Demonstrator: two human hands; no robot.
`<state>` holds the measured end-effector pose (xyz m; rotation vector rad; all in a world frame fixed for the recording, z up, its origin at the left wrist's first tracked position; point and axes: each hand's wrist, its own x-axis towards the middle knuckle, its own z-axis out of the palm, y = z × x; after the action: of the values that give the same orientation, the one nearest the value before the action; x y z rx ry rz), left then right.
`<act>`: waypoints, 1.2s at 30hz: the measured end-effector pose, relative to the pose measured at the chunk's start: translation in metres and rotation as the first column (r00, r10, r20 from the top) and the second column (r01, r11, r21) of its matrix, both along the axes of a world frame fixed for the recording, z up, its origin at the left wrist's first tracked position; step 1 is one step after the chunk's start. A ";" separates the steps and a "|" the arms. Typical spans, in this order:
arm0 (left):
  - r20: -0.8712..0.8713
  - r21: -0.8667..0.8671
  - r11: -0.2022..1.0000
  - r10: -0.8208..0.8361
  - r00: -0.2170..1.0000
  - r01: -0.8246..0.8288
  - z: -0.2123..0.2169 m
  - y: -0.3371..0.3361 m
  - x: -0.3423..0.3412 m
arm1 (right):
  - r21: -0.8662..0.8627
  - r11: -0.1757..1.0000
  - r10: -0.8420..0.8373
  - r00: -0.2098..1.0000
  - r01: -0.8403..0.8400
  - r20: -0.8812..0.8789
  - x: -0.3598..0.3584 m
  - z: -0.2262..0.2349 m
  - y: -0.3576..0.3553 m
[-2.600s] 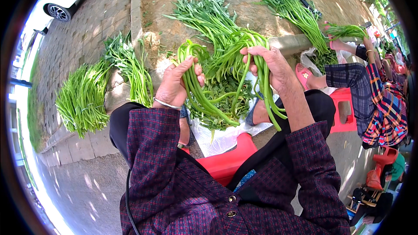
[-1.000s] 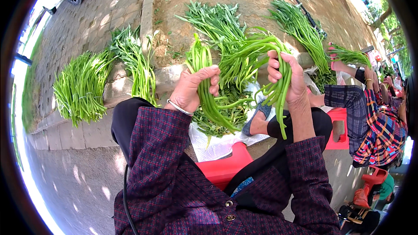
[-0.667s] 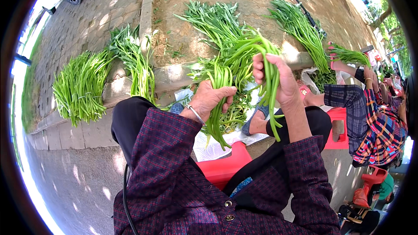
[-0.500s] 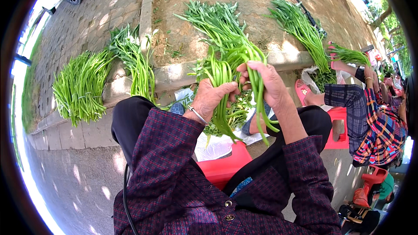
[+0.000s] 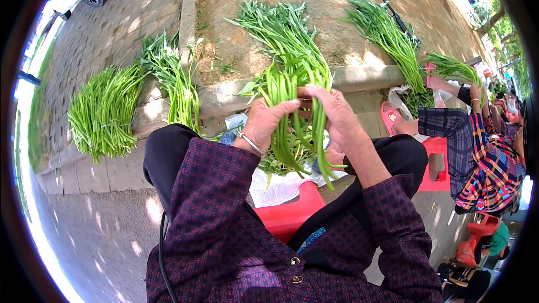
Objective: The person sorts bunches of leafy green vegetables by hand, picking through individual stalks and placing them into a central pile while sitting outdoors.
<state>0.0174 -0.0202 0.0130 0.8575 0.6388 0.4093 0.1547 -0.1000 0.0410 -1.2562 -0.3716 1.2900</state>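
My left hand (image 5: 263, 124) is closed round a bunch of long-stemmed leafy greens (image 5: 282, 92), its thumb lying across the stems. Close beside it, my right hand (image 5: 336, 113) grips more green stems (image 5: 320, 134), with fingers bent toward the left hand. The cut ends hang down between my knees. Beyond my hands lies a pile of the same greens (image 5: 278, 28), leaves pointing away from me on the kerb and bare soil. Loose leaves and trimmings (image 5: 281, 164) lie below my hands on a white plastic sheet (image 5: 272, 191).
On the left are a tied bundle of stems (image 5: 106, 115) and a looser bunch (image 5: 177, 81). Another bunch (image 5: 387, 42) lies far right by a black pole (image 5: 393, 14). A person in plaid (image 5: 483, 163) sits on the right, holding greens. A red stool (image 5: 289, 213) is under me.
My right hand has moved slightly left and down, closer to my left hand. The stems it holds have come nearer to the left-hand bunch, and their lower ends have swung left.
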 end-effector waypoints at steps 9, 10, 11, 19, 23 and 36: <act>0.103 -0.180 0.983 0.062 0.993 -0.042 -0.010 0.026 -0.013 | -0.101 0.995 -0.005 0.999 0.009 0.045 0.021 0.006 -0.003; 0.099 -0.184 0.982 0.055 0.994 -0.036 -0.010 0.028 -0.013 | -0.104 0.994 -0.016 0.998 0.022 0.053 0.022 0.007 -0.003; 0.096 -0.188 0.982 0.049 0.994 -0.030 -0.009 0.028 -0.015 | -0.106 0.994 -0.027 0.998 0.034 0.060 0.023 0.008 -0.003; 0.154 -0.277 0.960 0.083 0.985 -0.038 -0.011 0.030 -0.018 | 0.004 0.989 -0.149 0.982 0.149 0.117 0.044 0.009 -0.005; 0.164 -0.193 0.981 0.024 0.986 0.008 0.000 0.019 -0.013 | -0.009 0.992 -0.122 0.978 0.125 0.171 0.039 0.003 -0.007; 0.191 -0.047 0.995 -0.079 0.978 0.090 0.017 -0.019 -0.001 | -0.074 0.988 -0.139 0.990 0.138 -0.013 0.010 -0.014 -0.007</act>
<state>0.0162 -0.0392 0.0299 0.7795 0.4344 0.3893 0.1647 -0.1065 0.0273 -1.3083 -0.2219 1.2046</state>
